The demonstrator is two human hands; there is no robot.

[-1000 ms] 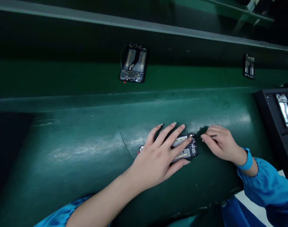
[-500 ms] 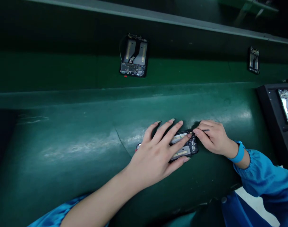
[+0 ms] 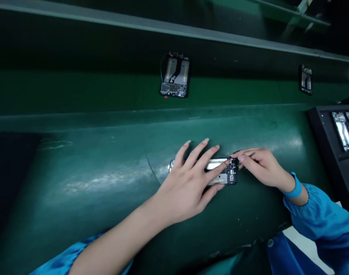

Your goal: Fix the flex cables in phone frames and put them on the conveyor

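Note:
An opened smartphone [image 3: 231, 173] lies on the green bench, its circuit board and silvery inner frame showing. My left hand [image 3: 188, 183] lies over it with the fingers spread. The index fingertip rests near the circuit board and the thumb is along the near edge; the palm hides much of the phone. At the phone's right end, my right hand [image 3: 259, 166] is closed around a thin dark tool [image 3: 251, 154], its index finger reaching to the board's far corner. Whether the tool's tip touches the board cannot be made out.
Another opened phone [image 3: 176, 76] rests on the raised ledge behind, beside a small red piece [image 3: 165, 97]. A further opened phone [image 3: 306, 79] is at the far right. A black tray [image 3: 320, 131] with phone assemblies [image 3: 346, 131] stands on the right.
My right index finger has stretched out toward the phone's corner, and the tool is now tilted more steeply. The camera view has shifted slightly; my left hand stays spread over the phone.

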